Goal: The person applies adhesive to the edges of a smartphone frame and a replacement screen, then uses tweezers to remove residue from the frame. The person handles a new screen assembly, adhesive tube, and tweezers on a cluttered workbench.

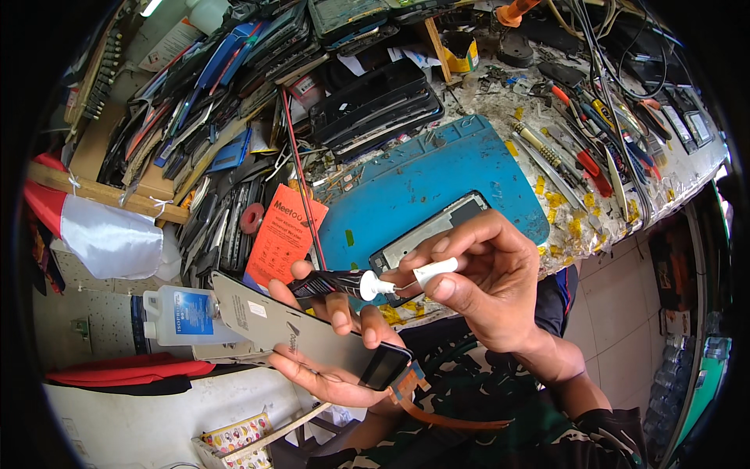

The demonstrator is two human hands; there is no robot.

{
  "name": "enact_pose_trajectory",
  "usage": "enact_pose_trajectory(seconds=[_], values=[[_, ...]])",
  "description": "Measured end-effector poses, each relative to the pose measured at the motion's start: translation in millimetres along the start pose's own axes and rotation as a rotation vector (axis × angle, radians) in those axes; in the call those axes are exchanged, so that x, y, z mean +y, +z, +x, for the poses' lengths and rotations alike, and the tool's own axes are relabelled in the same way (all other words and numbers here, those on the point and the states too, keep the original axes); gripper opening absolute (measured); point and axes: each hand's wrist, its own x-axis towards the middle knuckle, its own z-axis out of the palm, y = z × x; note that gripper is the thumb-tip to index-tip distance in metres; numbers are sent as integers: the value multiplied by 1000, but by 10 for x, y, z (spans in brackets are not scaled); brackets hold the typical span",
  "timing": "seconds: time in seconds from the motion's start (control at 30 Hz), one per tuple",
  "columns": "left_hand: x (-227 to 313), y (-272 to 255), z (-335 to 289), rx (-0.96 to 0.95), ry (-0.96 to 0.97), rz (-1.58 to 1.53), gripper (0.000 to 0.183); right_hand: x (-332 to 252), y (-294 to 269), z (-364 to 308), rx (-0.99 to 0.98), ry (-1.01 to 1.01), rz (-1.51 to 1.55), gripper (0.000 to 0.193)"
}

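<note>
My left hand supports a phone screen panel, its grey back facing up. An orange flex cable trails from the panel's near right end. Between the fingers of that same hand lies a black glue tube with a white nozzle pointing right. My right hand pinches a small white cap between thumb and fingers. A thin pin runs from the cap toward the nozzle; whether its tip is inside cannot be made out. Behind the right fingers, a phone frame rests on the blue work mat.
An orange-red packet lies at the mat's left edge, near a clear plastic bottle. Stacks of phone parts crowd the far left. Screwdrivers and tweezers spread over the right side, with black cables hanging across.
</note>
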Motion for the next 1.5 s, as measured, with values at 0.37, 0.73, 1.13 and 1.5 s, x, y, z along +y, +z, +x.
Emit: enact_pose_trajectory(seconds=[0.37, 0.73, 1.13, 1.5], values=[[25, -38, -22, -12, -51, 48, 67, 32, -21, -8, 53, -62, -144, 24], [7, -67, -23, -35, -81, 91, 68, -9, -71, 83, -108, -185, -623, 20], [64, -138, -29, 18, -178, 255, 75, -244, -289, 140, -356, -209, -1234, 26], [-126, 11, -28, 237, -224, 664, 70, -371, -480, 118, -459, -363, -1398, 24]])
